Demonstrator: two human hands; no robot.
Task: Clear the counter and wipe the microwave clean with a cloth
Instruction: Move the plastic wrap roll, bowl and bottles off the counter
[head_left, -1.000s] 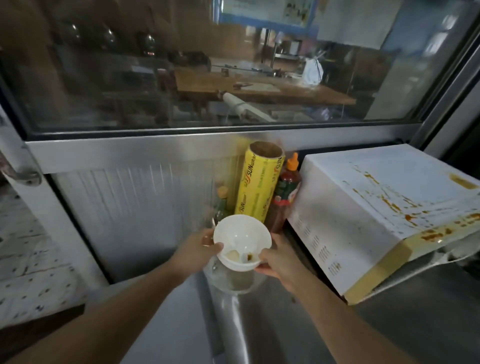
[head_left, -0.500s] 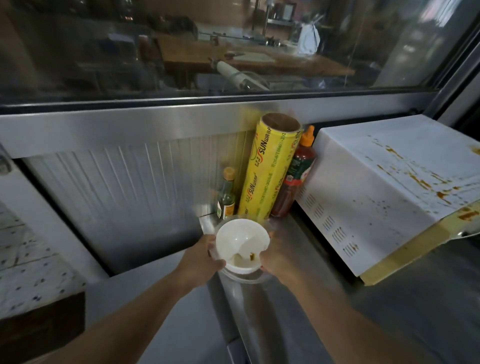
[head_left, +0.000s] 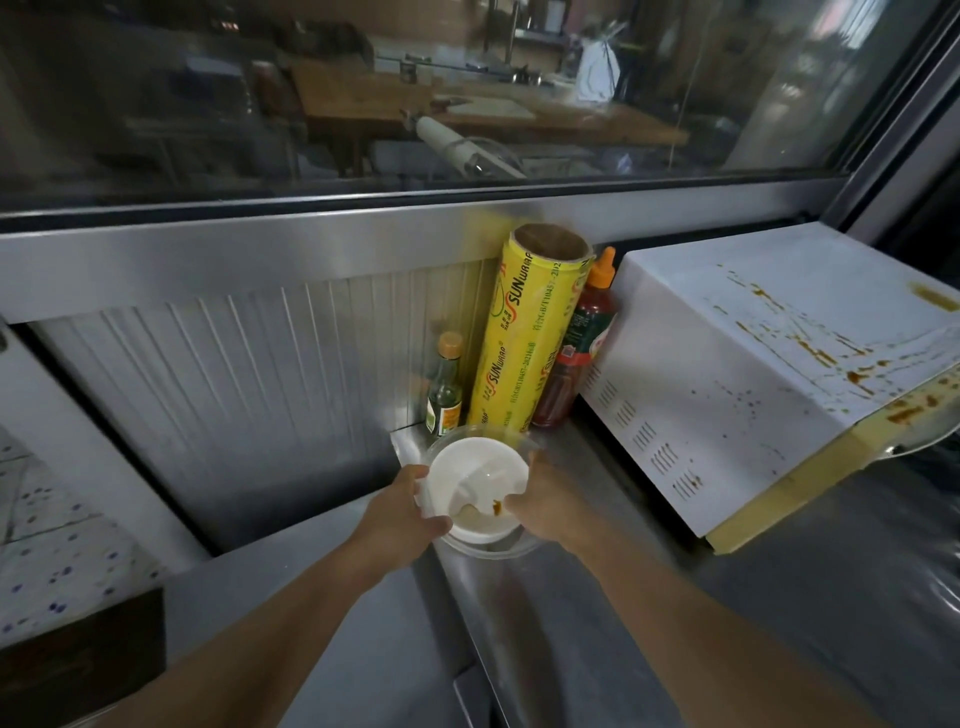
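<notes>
left hand (head_left: 400, 512): grips the left rim of the white bowl, thumb curled over the near edge, fingers round the outside.
white bowl (head_left: 475, 488): sits inside a clear bowl (head_left: 491, 548) on the steel table (head_left: 571, 623), near the table's back edge; a brown smear and pale residue lie in it.
right hand (head_left: 550, 501): holds the right side of the bowls, fingers curled round the rim, thumb at the white bowl's edge.
small green bottle (head_left: 445, 392): upright at the back edge, just behind the bowls, against the ribbed wall.
yellow wrap roll (head_left: 524, 332): stands on end beside the bottle, tilted slightly against the wall.
red sauce bottle (head_left: 579, 343): orange cap, wedged between the roll and the microwave.
microwave (head_left: 727, 374): white, at the table's right, its top and front edge streaked with brown stains.
</notes>
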